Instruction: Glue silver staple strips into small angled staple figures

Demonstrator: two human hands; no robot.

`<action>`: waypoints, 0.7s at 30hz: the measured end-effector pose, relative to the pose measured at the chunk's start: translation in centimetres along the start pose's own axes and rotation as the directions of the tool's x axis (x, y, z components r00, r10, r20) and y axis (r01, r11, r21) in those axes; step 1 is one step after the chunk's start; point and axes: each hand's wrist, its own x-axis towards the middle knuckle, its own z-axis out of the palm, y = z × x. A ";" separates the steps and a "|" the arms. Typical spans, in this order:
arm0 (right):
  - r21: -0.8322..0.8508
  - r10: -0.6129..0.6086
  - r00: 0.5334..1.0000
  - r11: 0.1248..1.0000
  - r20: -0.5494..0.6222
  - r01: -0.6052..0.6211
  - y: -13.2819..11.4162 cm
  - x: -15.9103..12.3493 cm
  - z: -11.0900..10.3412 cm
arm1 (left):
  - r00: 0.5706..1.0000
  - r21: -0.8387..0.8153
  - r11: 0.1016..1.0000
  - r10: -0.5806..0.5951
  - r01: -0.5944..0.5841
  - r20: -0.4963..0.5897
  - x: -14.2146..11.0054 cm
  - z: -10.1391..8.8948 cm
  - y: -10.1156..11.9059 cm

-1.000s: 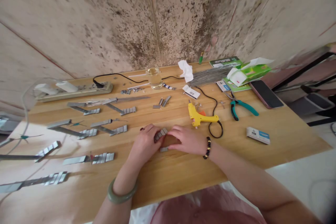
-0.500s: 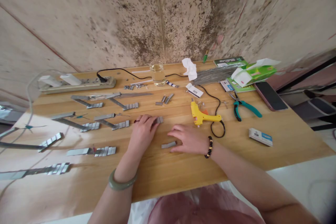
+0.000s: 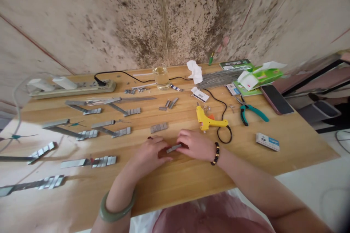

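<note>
The hands differ in state: the right hand [image 3: 195, 146] pinches the right end of a grey strip [image 3: 174, 148] between thumb and fingers, while the left hand [image 3: 151, 153] is loose, its thumb and fingers parted about the strip's left end; whether a fingertip touches it, I cannot tell. The strip is over the middle of the bench [image 3: 191, 180], nearer the near edge than the far one.

Half a second ago the right hand was spread beside this strip without gripping it, and the left hand held a second strip [image 3: 159, 127]. That one has been let go and now lies flat, just beyond the left fingers on the far-edge side. The left hand has come back toward the near edge and closer to the right.

The rest lies as it did. Three short bars [image 3: 168, 104] are farther toward the far edge, with the glass [image 3: 161, 76] behind them. The glue gun [image 3: 209, 119] is right of the hands, then the pliers [image 3: 253, 112], and the phone [image 3: 277, 99] by the right edge. A small box [image 3: 267, 141] lies near the near right corner. Jointed metal pieces [image 3: 104, 161] fill the left part, some reaching the left edge
</note>
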 end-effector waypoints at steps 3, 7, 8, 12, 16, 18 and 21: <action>0.002 0.028 0.999 1.000 -0.028 -0.028 0.1 0.0 0.1 | 0.999 0.014 1.000 -0.028 0.028 -0.018 0.2 0.3 0.1; 0.000 0.033 0.998 0.999 -0.048 -0.033 0.1 0.0 0.2 | 0.996 0.005 1.000 0.011 -0.011 -0.093 0.4 0.7 -0.1; -0.009 0.041 0.997 0.999 -0.058 -0.042 0.1 0.0 0.2 | 0.992 0.008 1.000 0.015 -0.014 -0.127 0.5 0.8 -0.2; -0.063 0.108 0.987 0.991 -0.115 -0.116 0.2 0.1 0.3 | 0.971 0.023 1.000 -0.007 0.013 -0.238 0.9 1.4 -0.7; -0.085 0.154 0.981 0.983 -0.121 -0.165 0.3 0.2 0.5 | 0.968 0.042 0.999 -0.005 0.016 -0.250 1.3 2.0 -1.0; -0.102 0.164 0.981 0.979 -0.107 -0.175 0.2 0.3 0.5 | 0.968 0.047 0.999 -0.001 0.013 -0.250 1.4 2.1 -1.0; -0.123 0.172 0.980 0.975 -0.098 -0.183 0.1 0.4 0.5 | 0.969 0.045 0.999 0.002 0.010 -0.248 1.5 2.1 -1.0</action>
